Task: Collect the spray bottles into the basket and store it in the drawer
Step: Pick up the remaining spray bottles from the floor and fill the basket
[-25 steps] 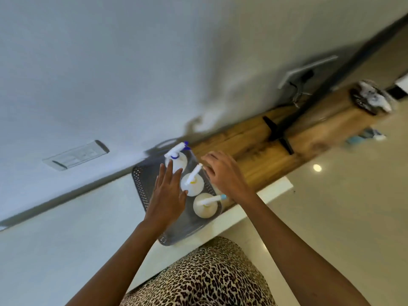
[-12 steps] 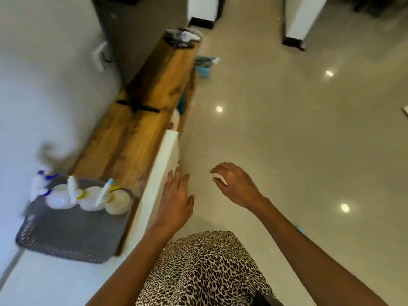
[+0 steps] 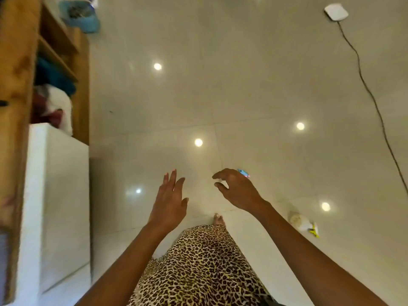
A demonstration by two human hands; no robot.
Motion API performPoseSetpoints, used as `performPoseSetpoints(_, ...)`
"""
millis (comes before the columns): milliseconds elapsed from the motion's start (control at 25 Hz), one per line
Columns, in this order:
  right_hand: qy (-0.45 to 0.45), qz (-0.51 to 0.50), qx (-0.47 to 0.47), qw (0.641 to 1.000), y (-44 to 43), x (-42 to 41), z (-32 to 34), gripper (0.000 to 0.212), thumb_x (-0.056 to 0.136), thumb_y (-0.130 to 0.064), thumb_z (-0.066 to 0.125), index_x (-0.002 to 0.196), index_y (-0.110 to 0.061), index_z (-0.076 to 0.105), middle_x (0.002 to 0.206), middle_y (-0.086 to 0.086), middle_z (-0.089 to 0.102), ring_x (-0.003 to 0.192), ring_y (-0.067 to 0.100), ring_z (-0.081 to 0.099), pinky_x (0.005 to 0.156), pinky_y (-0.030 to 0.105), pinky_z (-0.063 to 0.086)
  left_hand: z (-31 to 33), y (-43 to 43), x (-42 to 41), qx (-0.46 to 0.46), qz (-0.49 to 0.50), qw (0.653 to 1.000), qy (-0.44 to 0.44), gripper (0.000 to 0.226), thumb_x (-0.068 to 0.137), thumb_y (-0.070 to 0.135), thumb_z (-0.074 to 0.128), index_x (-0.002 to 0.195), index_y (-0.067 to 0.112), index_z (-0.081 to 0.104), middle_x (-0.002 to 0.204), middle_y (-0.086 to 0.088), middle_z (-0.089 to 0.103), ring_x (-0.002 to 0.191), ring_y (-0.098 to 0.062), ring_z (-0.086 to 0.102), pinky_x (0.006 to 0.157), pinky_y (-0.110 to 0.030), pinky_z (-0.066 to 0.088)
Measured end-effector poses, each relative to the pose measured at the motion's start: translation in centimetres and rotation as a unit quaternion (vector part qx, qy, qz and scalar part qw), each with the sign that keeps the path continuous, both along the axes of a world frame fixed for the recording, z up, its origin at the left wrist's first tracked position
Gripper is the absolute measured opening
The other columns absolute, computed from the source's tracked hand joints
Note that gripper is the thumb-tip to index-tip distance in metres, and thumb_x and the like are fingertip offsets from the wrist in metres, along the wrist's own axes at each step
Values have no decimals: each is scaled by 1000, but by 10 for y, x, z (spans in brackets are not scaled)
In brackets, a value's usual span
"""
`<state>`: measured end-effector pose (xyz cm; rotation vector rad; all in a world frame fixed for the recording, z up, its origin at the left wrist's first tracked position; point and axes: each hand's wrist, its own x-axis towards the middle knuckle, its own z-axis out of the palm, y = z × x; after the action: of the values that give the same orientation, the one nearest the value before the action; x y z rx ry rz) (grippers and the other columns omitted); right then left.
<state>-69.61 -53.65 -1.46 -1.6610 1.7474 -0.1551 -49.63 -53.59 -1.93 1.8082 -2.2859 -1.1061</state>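
Observation:
My left hand hovers over the pale tiled floor with its fingers spread and nothing in it. My right hand hangs beside it, fingers loosely curled and apart, also holding nothing. A white spray bottle with a yellow trigger lies on the floor to the right of my right forearm. A small blue and pink thing shows on the floor just behind my right hand's knuckles. The basket with its bottles is out of view.
A white cabinet stands at the left, with a wooden shelf unit behind it holding cloth and bags. A blue bucket sits on the floor at top left. A dark cable runs from a white device.
My view has swung right from the countertop and basket to the open floor. Both hands left the basket and now hang in the air. The basket has gone out of view.

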Motion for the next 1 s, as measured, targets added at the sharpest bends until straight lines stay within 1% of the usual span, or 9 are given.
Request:
performPoseSetpoints(120,-3,-32,58,998,6,-55,-35,27,92,-20,54,118,-16,60,124,6,61,112,23,56,91,35,45,-30,-3,-57,36,-31,999,-21,57,93,22,47,144,13,21,158,-9,-2,145,-26,-7,118,-38,10)
performPoseSetpoints(280,-11,-95,129,987,8,-112,-106,29,91,-19,54,119,-15,59,126,9,61,110,27,58,93,36,46,-87,-19,-117,75,-86,992,-55,57,94,24,45,144,14,20,158,-8,0,145,-25,-4,118,-37,12)
performPoseSetpoints(440,-13,-164,162,973,5,-149,-197,30,92,-18,52,121,-13,57,126,10,60,110,26,58,97,36,46,-171,-44,-165,109,-127,982,-88,57,94,25,44,144,12,20,158,-9,6,145,-26,1,117,-37,15)
performPoseSetpoints(560,-11,-210,173,962,-2,-171,-290,29,93,-20,50,121,-13,56,125,9,60,110,25,57,95,34,45,-265,-59,-202,146,-127,976,-101,57,93,27,45,143,11,22,157,-9,11,145,-26,5,116,-38,17)
performPoseSetpoints(720,-11,-268,166,949,-5,-185,-421,31,94,-20,49,124,-14,53,126,9,59,114,25,55,96,36,44,-399,-71,-244,156,-126,973,-113,61,87,33,55,136,6,32,147,-14,32,136,-28,28,105,-39,34)
performPoseSetpoints(800,-10,-301,150,942,-2,-188,-467,31,94,-18,50,124,-11,53,125,10,60,113,25,57,95,34,45,-448,-73,-262,165,-106,974,-115,68,81,41,61,132,3,36,139,-16,42,128,-31,39,98,-40,40)
performPoseSetpoints(880,-9,-331,133,934,5,-194,-507,30,93,-16,51,122,-10,54,123,11,61,109,25,59,92,32,47,-495,-72,-279,168,-87,977,-102,70,74,45,69,124,2,43,125,-17,53,116,-32,51,89,-37,43)
performPoseSetpoints(920,-11,-345,129,930,10,-195,-521,30,93,-15,51,122,-10,54,123,10,61,109,25,60,92,32,48,-515,-70,-285,175,-90,976,-94,69,71,44,72,120,2,46,120,-17,57,112,-32,54,87,-36,44)
performPoseSetpoints(1000,-21,-371,115,921,19,-194,-543,30,93,-12,51,122,-10,55,124,11,61,108,24,60,91,33,49,-548,-68,-291,201,-101,969,-104,75,66,46,75,121,5,45,120,-15,58,112,-31,56,93,-39,47)
